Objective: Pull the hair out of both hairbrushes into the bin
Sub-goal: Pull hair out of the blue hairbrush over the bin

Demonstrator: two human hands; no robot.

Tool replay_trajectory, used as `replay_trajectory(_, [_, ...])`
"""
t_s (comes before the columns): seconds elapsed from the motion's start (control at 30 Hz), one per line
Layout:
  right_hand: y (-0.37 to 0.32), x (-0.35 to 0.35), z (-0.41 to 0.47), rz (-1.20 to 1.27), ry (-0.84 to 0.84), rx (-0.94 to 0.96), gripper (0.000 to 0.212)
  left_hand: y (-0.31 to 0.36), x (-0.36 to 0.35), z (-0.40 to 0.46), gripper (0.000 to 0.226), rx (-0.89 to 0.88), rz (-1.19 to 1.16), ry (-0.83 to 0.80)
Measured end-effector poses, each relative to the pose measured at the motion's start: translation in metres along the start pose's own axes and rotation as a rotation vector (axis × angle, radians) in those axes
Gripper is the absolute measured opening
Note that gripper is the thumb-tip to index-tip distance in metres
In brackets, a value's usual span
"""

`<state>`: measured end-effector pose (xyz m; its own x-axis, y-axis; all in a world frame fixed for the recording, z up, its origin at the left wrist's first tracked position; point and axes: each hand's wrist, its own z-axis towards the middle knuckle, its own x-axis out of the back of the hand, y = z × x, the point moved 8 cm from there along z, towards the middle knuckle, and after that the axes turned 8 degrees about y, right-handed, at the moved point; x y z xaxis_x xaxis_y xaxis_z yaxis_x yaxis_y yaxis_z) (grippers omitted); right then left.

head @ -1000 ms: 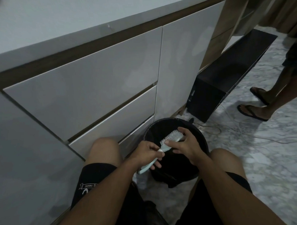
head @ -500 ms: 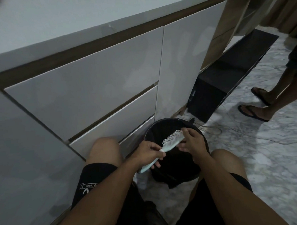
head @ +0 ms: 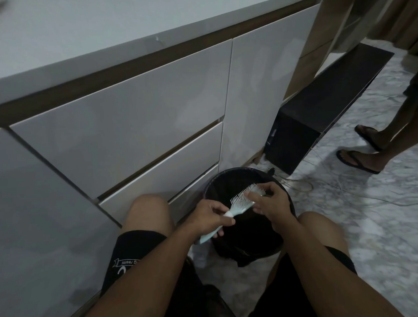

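A pale mint hairbrush (head: 241, 201) with white bristles is held over a round black bin (head: 218, 182) lined with a dark bag. My left hand (head: 209, 219) is closed around the brush handle. My right hand (head: 271, 201) rests on the far end of the brush head, thumb and fingers pinching at the bristles. Any hair between the fingers is too small and dark to make out. Only one hairbrush shows in the head view.
White cabinet drawers (head: 130, 128) rise right behind the bin. My bare knees flank the bin. A black box (head: 296, 145) and thin cables (head: 324, 189) lie on the marble floor to the right, where another person's sandalled feet (head: 361, 159) stand.
My right hand slid from the near part of the brush head toward its far tip. The left hand kept hold of the handle.
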<state>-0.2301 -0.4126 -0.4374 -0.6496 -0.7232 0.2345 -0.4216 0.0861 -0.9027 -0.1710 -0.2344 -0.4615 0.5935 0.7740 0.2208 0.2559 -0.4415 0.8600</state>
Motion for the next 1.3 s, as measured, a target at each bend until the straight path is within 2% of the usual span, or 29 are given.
replay_trajectory(0.13, [0.004, 0.005, 0.004, 0.056, 0.057, -0.049, 0.014, 0.0, -0.002, 0.0, 0.019, -0.01, 0.012, -0.008])
replay_trajectory(0.2, [0.006, 0.004, 0.005, 0.041, 0.06, -0.065, 0.013, 0.0, -0.001, 0.0, 0.019, -0.02, 0.014, 0.003])
replay_trajectory(0.27, [0.005, -0.002, 0.002, 0.001, 0.015, -0.059, 0.025, 0.0, 0.001, 0.001, 0.02, -0.026, 0.01, 0.032])
replay_trajectory(0.37, [0.003, -0.014, -0.005, -0.057, -0.101, -0.029, 0.07, 0.0, 0.003, 0.001, 0.02, -0.053, 0.022, 0.04])
replay_trajectory(0.47, [0.008, -0.018, -0.006, -0.124, -0.146, 0.028, 0.084, 0.0, 0.003, 0.002, 0.021, -0.091, 0.062, 0.025])
replay_trajectory(0.57, [0.011, -0.012, 0.0, -0.132, -0.075, 0.013, 0.076, -0.002, 0.002, 0.005, 0.021, -0.109, 0.093, 0.032])
replay_trajectory(0.7, [0.012, 0.0, 0.011, -0.071, 0.026, 0.006, 0.041, -0.003, 0.002, 0.006, 0.019, -0.104, 0.097, 0.041])
replay_trajectory(0.83, [0.018, 0.004, 0.017, -0.031, 0.059, -0.037, 0.013, -0.003, 0.003, 0.005, 0.019, -0.122, 0.112, 0.045])
replay_trajectory(0.97, [0.019, -0.002, 0.012, -0.003, 0.002, -0.116, 0.023, 0.0, 0.006, 0.005, 0.022, -0.185, 0.157, 0.083])
replay_trajectory(1.0, [0.019, -0.005, 0.011, -0.025, -0.018, -0.11, 0.033, 0.001, 0.008, 0.005, 0.023, -0.209, 0.198, 0.106])
replay_trajectory(1.1, [0.02, -0.013, 0.003, -0.168, -0.081, -0.05, 0.078, 0.003, 0.01, 0.006, 0.027, -0.277, 0.323, 0.151])
replay_trajectory(1.17, [0.021, -0.014, 0.001, -0.221, -0.077, -0.017, 0.091, 0.004, 0.01, 0.006, 0.028, -0.309, 0.375, 0.168])
replay_trajectory(1.2, [0.02, -0.012, 0.002, -0.219, -0.059, -0.008, 0.086, 0.004, 0.011, 0.006, 0.028, -0.325, 0.394, 0.181])
replay_trajectory(1.3, [0.015, -0.004, 0.009, -0.133, 0.005, -0.003, 0.047, 0.007, 0.014, 0.005, 0.032, -0.369, 0.438, 0.226])
